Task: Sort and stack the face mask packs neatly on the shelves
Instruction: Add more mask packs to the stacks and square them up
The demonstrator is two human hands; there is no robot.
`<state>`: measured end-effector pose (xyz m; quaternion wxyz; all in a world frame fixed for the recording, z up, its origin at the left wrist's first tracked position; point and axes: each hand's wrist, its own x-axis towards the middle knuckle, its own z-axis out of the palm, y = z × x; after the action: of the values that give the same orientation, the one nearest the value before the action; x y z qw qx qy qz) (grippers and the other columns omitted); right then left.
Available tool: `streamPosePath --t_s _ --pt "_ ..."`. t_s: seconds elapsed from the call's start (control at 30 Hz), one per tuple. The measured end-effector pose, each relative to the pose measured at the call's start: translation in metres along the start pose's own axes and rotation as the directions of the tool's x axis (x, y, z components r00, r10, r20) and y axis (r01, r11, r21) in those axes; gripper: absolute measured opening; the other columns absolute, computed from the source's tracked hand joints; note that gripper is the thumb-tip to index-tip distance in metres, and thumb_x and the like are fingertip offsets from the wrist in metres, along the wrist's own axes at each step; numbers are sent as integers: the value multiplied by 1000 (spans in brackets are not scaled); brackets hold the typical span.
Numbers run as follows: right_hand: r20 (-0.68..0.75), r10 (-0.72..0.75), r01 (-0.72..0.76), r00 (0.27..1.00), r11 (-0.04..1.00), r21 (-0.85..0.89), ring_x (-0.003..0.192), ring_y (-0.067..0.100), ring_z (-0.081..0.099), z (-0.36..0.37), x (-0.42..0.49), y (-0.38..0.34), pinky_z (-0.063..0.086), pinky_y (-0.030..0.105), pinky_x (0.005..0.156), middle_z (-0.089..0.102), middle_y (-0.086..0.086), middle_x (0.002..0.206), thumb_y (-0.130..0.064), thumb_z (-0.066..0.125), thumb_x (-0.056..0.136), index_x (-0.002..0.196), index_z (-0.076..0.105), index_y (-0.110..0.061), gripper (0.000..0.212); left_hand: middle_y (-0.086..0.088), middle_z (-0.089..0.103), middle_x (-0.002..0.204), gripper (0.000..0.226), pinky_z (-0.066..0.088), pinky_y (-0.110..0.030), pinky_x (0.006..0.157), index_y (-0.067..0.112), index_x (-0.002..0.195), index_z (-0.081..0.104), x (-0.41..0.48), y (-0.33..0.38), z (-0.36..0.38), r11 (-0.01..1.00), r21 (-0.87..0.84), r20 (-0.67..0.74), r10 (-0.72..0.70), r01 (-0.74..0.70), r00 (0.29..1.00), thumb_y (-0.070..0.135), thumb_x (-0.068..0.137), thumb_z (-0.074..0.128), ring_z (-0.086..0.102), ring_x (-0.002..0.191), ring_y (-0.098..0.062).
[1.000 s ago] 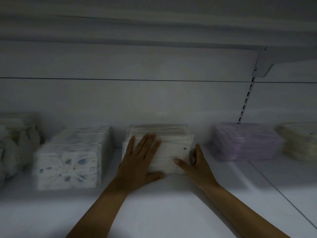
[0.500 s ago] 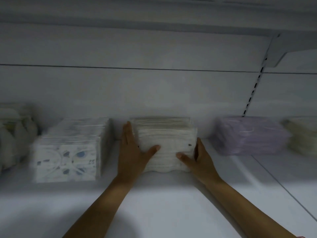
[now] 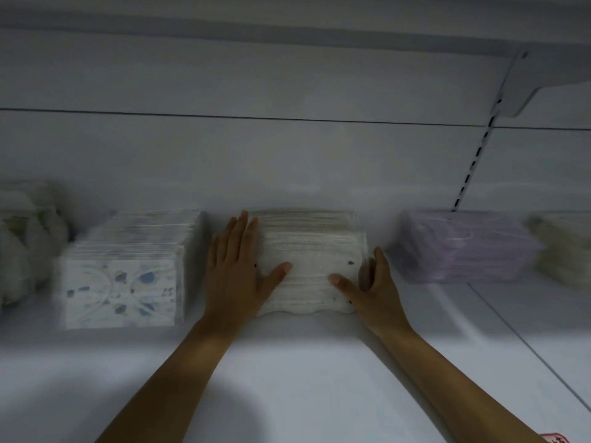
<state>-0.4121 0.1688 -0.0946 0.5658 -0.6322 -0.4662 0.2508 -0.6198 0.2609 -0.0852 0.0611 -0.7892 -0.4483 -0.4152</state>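
Both hands bracket the white mask stack [image 3: 311, 260] mid-shelf, left hand [image 3: 235, 270] flat along its left side, right hand [image 3: 372, 290] apparently cupping its right end, squaring it; next, it probably needs nudging back level with its neighbours.

Wide bare shelf [image 3: 303, 372] across the lower frame, open right up to the packs. Narrow gap left of centre between patterned mask stack [image 3: 124, 276] and white mask stack [image 3: 308, 266], filled by left hand [image 3: 235, 276]. Wider gap toward purple mask pack [image 3: 463, 247], partly taken by right hand [image 3: 374, 292].
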Motion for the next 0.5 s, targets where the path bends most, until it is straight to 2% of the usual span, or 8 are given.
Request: streamPosePath --t_s 0.07,0.13,0.2,0.27,0.37,0.5 --pt "-35 -21 21 999 1000 -5 139 13 35 0 -2 0 36 34 111 34 0 154 -32 80 74 154 8 -18 108 -10 33 154 91 20 -48 116 8 146 36 -2 2 0 998 37 2 55 -55 998 76 87 27 29 143 -27" --pt "-72 -53 52 996 998 -19 142 13 29 -1 -3 0 30 35 115 28 0 157 -35 80 74 154 8 -19 109 -10 36 153 87 20 -49 116 8 144 38 -3 5 -1 990 80 19 115 -116 993 74 88 31 30 143 -27" --pt "-103 -119 112 988 991 -66 144 11 24 -2 -4 0 22 27 116 23 -1 158 -38 79 73 154 11 -18 108 -11 39 151 84 20 -49 115 7 142 40 -3 9 -1 970 127 35 202 -205 979 70 86 40 30 142 -26" --pt "-135 -234 207 963 961 -185 143 10 22 -3 -6 -6 15 17 111 23 -7 155 -45 78 73 153 15 -16 105 -12 42 149 82 20 -49 115 8 141 39 -3 13 -3 946 175 55 267 -272 962 67 84 45 30 141 -25" --pt "-123 -420 353 899 862 -363 141 14 24 -7 -8 -18 13 20 112 28 -5 150 -59 68 73 150 22 -14 101 -11 43 149 82 22 -50 113 10 141 37 -6 20 -12 948 201 74 235 -245 969 67 83 45 30 140 -25" --pt "53 -565 505 823 687 -522 136 21 27 -6 -11 -24 16 31 112 38 10 150 -63 54 74 146 31 -11 92 -7 36 153 83 18 -49 113 14 146 28 -23 27 -26 953 229 166 163 -199 972 73 88 30 25 142 -22"
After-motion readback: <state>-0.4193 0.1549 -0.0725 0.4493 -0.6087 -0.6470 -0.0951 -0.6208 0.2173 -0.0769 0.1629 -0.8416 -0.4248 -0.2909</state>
